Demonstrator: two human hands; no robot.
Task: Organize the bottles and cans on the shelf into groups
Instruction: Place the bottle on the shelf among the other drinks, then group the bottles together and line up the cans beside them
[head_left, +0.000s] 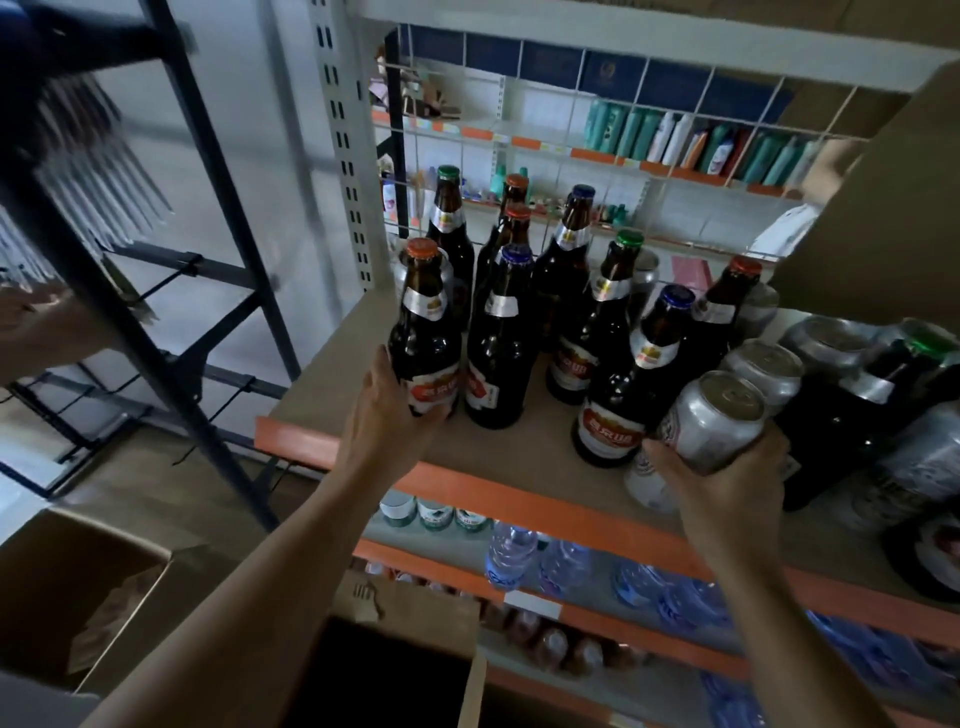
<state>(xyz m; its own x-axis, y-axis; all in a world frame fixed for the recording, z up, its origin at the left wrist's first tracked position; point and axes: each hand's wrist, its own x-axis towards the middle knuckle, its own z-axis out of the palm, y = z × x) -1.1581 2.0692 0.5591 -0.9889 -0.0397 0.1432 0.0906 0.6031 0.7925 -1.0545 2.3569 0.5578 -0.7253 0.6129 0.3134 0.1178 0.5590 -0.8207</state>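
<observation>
Dim storeroom: at the shelf (332, 364) front edge, left hand (387, 415) grips a bottle (423, 338), right hand (727, 483) a can (714, 418).

Both bare forearms reach up and forward, well apart. The left hand (387, 415) is cupped with fingers curled to its right (thumb raised along the side). The right hand (727, 467) is curled closed, palm up, fingers wrapped round its load.
</observation>
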